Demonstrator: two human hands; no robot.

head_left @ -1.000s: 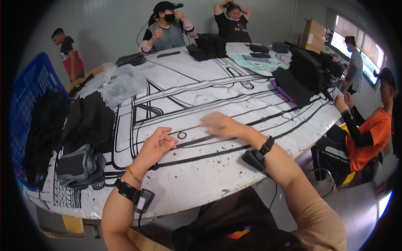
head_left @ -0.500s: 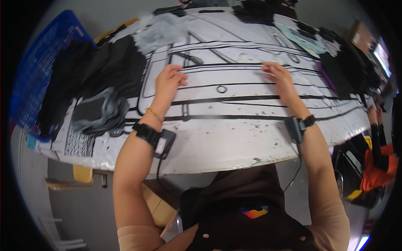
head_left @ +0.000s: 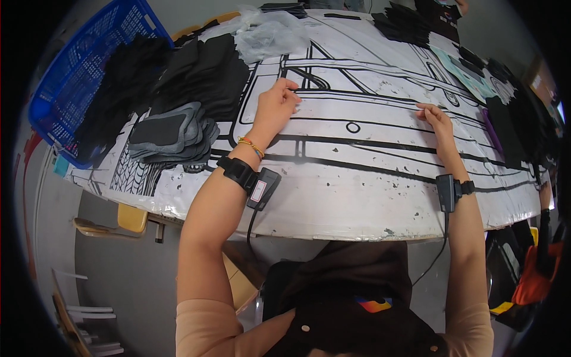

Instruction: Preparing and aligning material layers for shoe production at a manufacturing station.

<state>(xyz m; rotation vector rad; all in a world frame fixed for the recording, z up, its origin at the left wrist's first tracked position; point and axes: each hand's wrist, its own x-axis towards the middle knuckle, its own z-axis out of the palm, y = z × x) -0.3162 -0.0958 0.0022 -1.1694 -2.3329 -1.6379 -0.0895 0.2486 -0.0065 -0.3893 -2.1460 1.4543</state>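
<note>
My left hand [head_left: 276, 108] hovers over the left part of the white table [head_left: 333, 208], its fingers loosely bent and apart with nothing in them. Beside it, to the left, lie stacked black cloth pieces [head_left: 205, 77]. Nearer to me sits a small pile of grey-edged dark fabric pads [head_left: 169, 132]. My right hand [head_left: 439, 124] is held over the right part of the table, fingers partly stretched, also without anything in it. Between the hands there is only the tabletop's black line drawing. Each wrist wears a black strap with a small cabled box.
A blue plastic basket [head_left: 65, 89] leans at the far left by a heap of black fabric [head_left: 122, 89]. Clear plastic bags [head_left: 270, 35] lie at the back. More black pieces [head_left: 401, 27] and a purple strip [head_left: 493, 131] are to the right. Another person's arm [head_left: 544, 202] shows at the right edge.
The view has turned somewhat, so the table and piles sit further right in the picture. Both hands keep about the same place over the table, still holding nothing.
</note>
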